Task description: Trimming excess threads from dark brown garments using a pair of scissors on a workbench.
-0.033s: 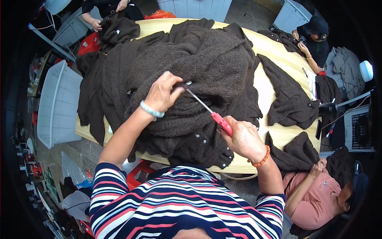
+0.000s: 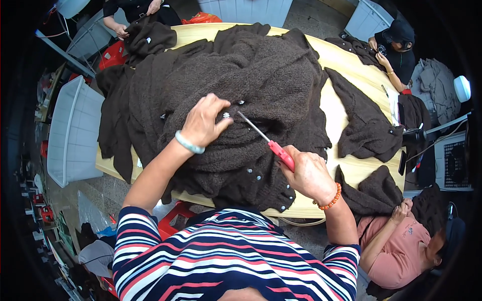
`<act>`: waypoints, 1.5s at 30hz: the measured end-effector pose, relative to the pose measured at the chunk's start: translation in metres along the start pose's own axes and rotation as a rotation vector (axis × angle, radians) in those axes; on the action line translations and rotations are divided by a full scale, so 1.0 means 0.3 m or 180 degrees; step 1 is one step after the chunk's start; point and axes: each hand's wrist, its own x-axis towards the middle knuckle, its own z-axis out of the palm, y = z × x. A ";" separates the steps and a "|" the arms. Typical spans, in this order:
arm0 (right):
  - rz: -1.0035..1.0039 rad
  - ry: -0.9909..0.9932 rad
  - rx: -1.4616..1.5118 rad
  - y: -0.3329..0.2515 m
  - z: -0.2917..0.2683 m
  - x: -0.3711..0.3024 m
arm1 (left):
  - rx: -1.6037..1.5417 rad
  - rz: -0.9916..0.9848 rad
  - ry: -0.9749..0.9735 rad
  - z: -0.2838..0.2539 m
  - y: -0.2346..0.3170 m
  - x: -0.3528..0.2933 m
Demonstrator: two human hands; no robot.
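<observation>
A large heap of dark brown knitwear (image 2: 271, 75), with shiny round buttons on it, lies in front of me. My left hand (image 2: 205, 119), with a pale bangle at the wrist, rests on the heap. Its thumb and forefinger are apart on either side of a shiny button (image 2: 226, 115), with nothing visibly gripped. My right hand (image 2: 312, 175), wearing orange beads, is closed round the handle of a red-handled tool with a long thin metal shaft (image 2: 274, 146). The shaft tip lies just right of that button, near another button (image 2: 241, 102).
The heap covers much of a pale wooden table (image 2: 331, 108). More brown garments (image 2: 369, 123) lie on its right. A white bin (image 2: 68, 130) stands at left, a red stool (image 2: 174, 216) near me. Other people handle brown garments at far left, far right and near right.
My left hand has shifted slightly, its thumb and forefinger now spread around a button that shows between them. The tool's tip has drawn slightly down and right from the upper button.
</observation>
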 end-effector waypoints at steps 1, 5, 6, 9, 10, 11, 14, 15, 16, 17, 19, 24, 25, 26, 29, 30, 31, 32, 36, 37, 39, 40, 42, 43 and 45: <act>0.0004 0.0092 -0.0011 0.001 0.006 -0.006 | 0.0082 -0.0041 -0.0034 -0.004 0.020 -0.024; -0.0218 -0.0117 -0.0195 -0.029 0.029 -0.008 | 0.0245 -0.0165 -0.0100 0.060 -0.017 -0.052; -0.0241 -0.0122 -0.0199 -0.034 0.030 -0.009 | 0.0200 -0.0146 -0.0097 0.079 -0.034 -0.050; -0.0168 0.0033 -0.0226 -0.038 0.030 -0.018 | -0.0044 -0.0257 0.0111 0.089 -0.052 -0.042; -0.0174 0.0027 -0.0227 -0.037 0.029 -0.021 | -0.0206 -0.0409 0.0076 0.085 -0.054 -0.043; -0.0272 -0.0084 -0.0232 -0.037 0.030 -0.024 | -0.0266 -0.0387 0.0099 0.074 -0.056 -0.042; -0.0469 -0.0221 -0.0144 -0.040 0.037 -0.033 | -0.0620 -0.0607 -0.0097 0.060 -0.069 -0.055; -0.0319 -0.0129 -0.0116 -0.040 0.031 -0.030 | -0.0614 -0.0606 -0.0093 0.053 -0.066 -0.062; -0.0171 -0.0039 -0.0088 -0.041 0.027 -0.029 | -0.0546 -0.0667 -0.0043 0.042 -0.057 -0.076; -0.0172 0.0014 -0.0147 -0.025 0.033 -0.027 | -0.0478 -0.0725 0.0012 0.031 -0.044 -0.090; -0.0170 -0.0050 -0.0091 -0.018 0.028 -0.036 | 0.0229 -0.0424 -0.0086 -0.020 0.008 -0.115; -0.0278 -0.0110 0.0050 -0.031 0.050 -0.051 | 0.0672 -0.0193 -0.0039 -0.049 0.037 -0.189; -0.0363 -0.0107 0.0028 -0.026 0.054 -0.057 | 0.0575 -0.0139 0.0016 -0.031 0.020 -0.183; -0.0444 -0.0114 -0.0035 -0.036 0.061 -0.055 | 0.0577 -0.0160 0.0033 -0.023 -0.004 -0.182; -0.0618 -0.0302 -0.0145 -0.061 0.075 -0.059 | -0.0207 -0.0390 0.0092 -0.022 -0.041 -0.181; -0.0683 -0.0394 -0.0140 -0.066 0.076 -0.062 | -0.0212 -0.0409 0.0096 -0.026 -0.051 -0.188; -0.0623 -0.0427 -0.0118 -0.074 0.059 -0.060 | -0.0534 -0.0692 0.0044 -0.033 -0.065 -0.198; -0.0628 -0.0444 -0.0118 -0.082 0.056 -0.058 | -0.0853 -0.0973 -0.0011 -0.041 -0.077 -0.209; -0.0763 -0.0475 -0.0167 -0.112 0.071 -0.056 | -0.2308 -0.1940 -0.0076 -0.052 -0.099 -0.237; -0.0769 -0.0464 -0.0081 -0.120 0.074 -0.055 | -0.2302 -0.1953 -0.0066 -0.057 -0.095 -0.246; -0.0707 -0.0301 0.0066 -0.115 0.082 -0.049 | -0.1626 -0.1389 0.0314 -0.067 -0.074 -0.267; -0.0719 -0.0310 0.0066 -0.110 0.082 -0.049 | -0.0881 -0.1096 0.0266 -0.098 -0.053 -0.288; -0.0509 -0.0264 -0.0099 -0.101 0.087 -0.057 | 0.0576 -0.0250 0.0494 -0.132 -0.018 -0.326; -0.0563 -0.0286 -0.0067 -0.098 0.096 -0.062 | 0.0700 -0.0413 0.0314 -0.137 -0.013 -0.362; -0.0612 -0.0312 -0.0078 -0.107 0.108 -0.068 | 0.0878 -0.0365 0.0208 -0.148 0.000 -0.395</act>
